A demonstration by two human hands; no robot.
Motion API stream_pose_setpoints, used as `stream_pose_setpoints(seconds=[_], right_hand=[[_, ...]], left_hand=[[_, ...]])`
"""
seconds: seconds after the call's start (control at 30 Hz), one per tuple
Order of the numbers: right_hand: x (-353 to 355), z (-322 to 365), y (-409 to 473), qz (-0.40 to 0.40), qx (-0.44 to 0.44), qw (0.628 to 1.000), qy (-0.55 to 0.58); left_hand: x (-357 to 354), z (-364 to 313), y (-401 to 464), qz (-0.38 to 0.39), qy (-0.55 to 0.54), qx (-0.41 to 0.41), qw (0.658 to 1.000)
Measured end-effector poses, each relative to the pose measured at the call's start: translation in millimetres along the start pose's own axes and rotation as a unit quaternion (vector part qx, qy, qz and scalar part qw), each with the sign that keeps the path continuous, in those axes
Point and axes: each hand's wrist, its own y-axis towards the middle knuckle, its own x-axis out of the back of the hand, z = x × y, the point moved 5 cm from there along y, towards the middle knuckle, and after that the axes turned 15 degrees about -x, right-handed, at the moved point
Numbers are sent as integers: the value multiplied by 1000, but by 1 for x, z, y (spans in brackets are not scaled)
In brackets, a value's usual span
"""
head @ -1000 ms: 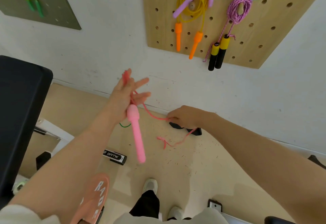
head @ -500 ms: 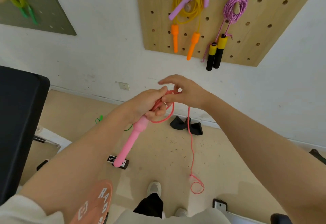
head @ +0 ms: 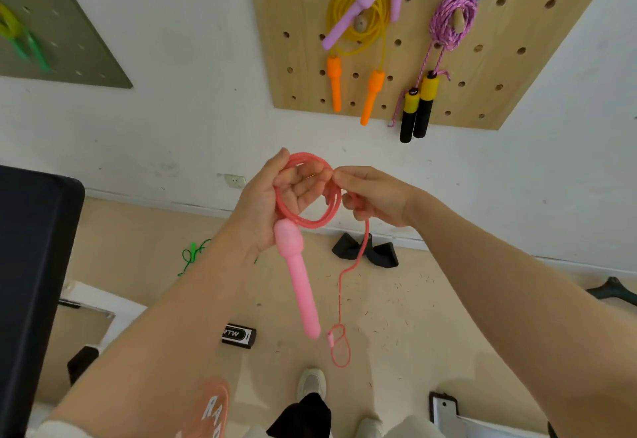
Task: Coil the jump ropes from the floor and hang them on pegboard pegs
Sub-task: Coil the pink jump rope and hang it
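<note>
left hand point(head: 275, 203): holds pink rope point(head: 303, 196) coils, fingers curled through loops | pink handle point(head: 298, 279): long axis near-vertical, tip down toward floor | right hand point(head: 374, 196): pinches rope beside coil; tail dangles

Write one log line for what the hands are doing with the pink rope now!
step: coiling | left hand: holds pink rope loops, handle dangling | right hand: pinches rope | tail: hanging loose | pegboard: not hung yet
</note>
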Motion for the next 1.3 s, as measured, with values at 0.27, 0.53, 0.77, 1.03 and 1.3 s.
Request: stream_pose_setpoints(seconds=[0.27,0.53,0.77,1.03,1.3], right_hand=[[-5,-27,28,-139,-109,927,-332],[-73,19,52,-52,-44,808,-586],[-29,30,20,-42,-126,885,-445],[-8,6,15,-111,-134,822,-543],[-2,21,-22,-126,3,820,-559]], left_hand=[[42,-28,16,-25,-186,-36,982],[36,-4,43,65,333,-7,941],[57,-16,53,-2,325,11,946],[14,0,45,-31,366,-43,929],[-28,24,26,45,441,-39,896]])
